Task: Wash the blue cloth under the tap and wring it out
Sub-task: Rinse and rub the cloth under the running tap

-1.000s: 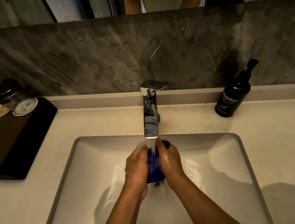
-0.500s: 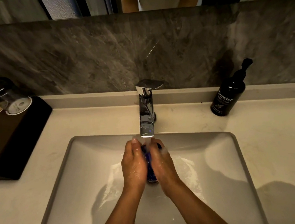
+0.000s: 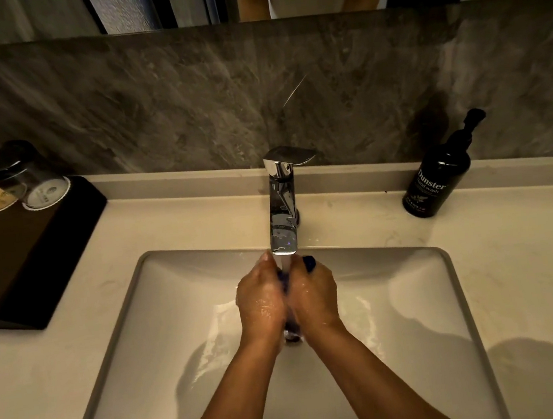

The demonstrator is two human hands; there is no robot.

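We are mid-wash: our left hand (image 3: 261, 300) and right hand (image 3: 314, 294) press the blue cloth (image 3: 308, 262) between them, fingers curled round it, under the running tap (image 3: 282, 222) over the sink (image 3: 416, 296). Next, we judge, comes wringing.

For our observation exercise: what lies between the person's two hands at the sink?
In the head view, the wet blue cloth lies pressed between left hand and right hand, under the tap's stream.
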